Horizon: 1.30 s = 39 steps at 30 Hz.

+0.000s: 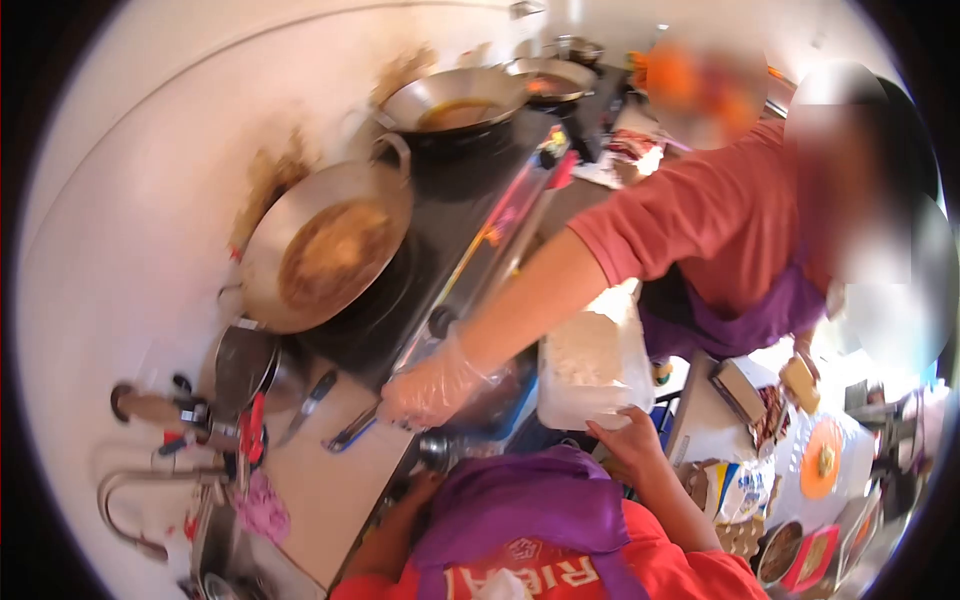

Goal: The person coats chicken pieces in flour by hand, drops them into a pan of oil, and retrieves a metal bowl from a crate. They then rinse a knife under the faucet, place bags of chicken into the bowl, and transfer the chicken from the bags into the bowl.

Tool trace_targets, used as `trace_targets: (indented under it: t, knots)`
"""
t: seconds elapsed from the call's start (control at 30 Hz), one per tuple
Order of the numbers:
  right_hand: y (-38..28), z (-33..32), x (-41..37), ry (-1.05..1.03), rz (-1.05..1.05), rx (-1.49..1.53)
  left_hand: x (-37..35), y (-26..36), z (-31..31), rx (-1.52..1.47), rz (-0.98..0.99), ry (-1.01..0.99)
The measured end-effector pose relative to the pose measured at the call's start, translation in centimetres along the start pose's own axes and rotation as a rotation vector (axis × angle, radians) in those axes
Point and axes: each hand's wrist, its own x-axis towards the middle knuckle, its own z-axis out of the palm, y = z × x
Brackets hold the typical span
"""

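Right hand (pixel 622 436) on white tub (pixel 572 411) edge, left hand (pixel 427 486) near counter (pixel 350 482) edge.

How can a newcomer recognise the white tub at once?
Start from the purple apron at the bottom of the picture. Just above it, the wearer's right hand holds the lower edge of the white tub. Unlike the round metal woks, it is rectangular, with pale contents.

Pale wall (pixel 150 250) at left, bowed in my view, brown stains (pixel 264 180) beside the black cooktop (pixel 440 170); below it I make out a cream desk (pixel 345 480), then a sink (pixel 213 530) with bent metal faucet (pixel 160 474); another desk (pixel 697 422), white, at right; strong glare bleaching that side.
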Motion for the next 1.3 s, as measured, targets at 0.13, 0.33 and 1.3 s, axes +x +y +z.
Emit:
trace_targets:
  t: [0.13, 0.33, 1.3]
  knots:
    - [0.6, 0.2, -1.0, 0.089, 0.19, 0.234, -1.2, 0.5, 0.3, -0.055, 0.015, 0.023]
    - [1.1, 0.7, -2.5, 0.127, 0.243, 0.124, -2.4, 2.2, -0.5, 0.022, -0.064, -0.048]
    - [3.7, 0.3, -3.6, -0.052, 0.164, 0.1, -8.1, 21.6, -10.2, 0.135, 0.514, -0.247]
